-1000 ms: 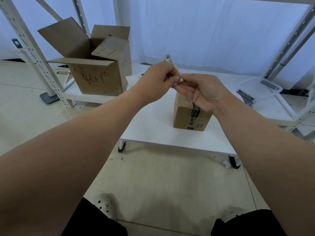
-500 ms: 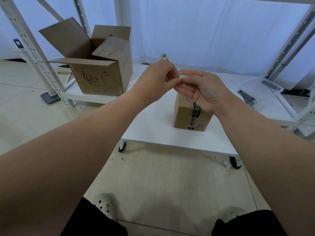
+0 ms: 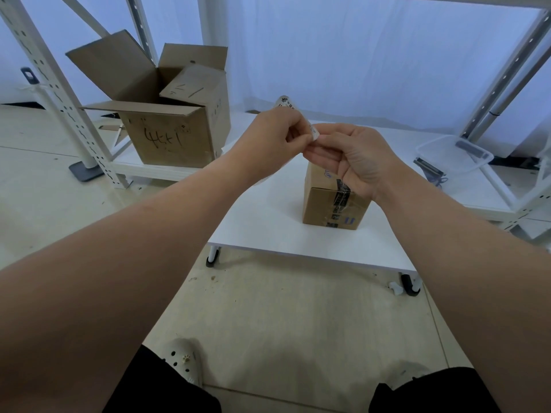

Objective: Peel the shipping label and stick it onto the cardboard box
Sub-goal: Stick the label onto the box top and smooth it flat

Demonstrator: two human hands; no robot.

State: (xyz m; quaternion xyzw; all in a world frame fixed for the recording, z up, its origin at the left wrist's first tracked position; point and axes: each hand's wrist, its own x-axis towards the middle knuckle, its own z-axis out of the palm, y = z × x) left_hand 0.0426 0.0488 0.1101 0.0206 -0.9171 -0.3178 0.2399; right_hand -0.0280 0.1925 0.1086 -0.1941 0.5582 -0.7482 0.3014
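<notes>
Cardboard box [image 3: 331, 204]: small, taped shut, standing on the white low table [image 3: 262, 225] directly below the hands, partly hidden by the right one.
Shipping label [image 3: 285, 102]: in the air above the box, held between both hands. Its printed top end curls up behind the left hand and one corner shows at the fingertips. It is not on the box yet.
Left hand [image 3: 272, 141]: fingers curled, pinching the label.
Right hand [image 3: 356, 158]: fingers curled in, thumb and forefinger nipping the label's corner, most likely to pick the backing apart.
Risk: once freed, the curled label could fold its sticky face onto itself. A sharp pull could tear the corner. Hasty placement could crease it or leave it hanging over the box's top edge.
Room: white tabletop shows left of and in front of the box, so the hands can come straight down. The open carton [image 3: 167, 135] on the left shelf and the clear plastic tub [image 3: 454, 153] on the right both stand well apart.
</notes>
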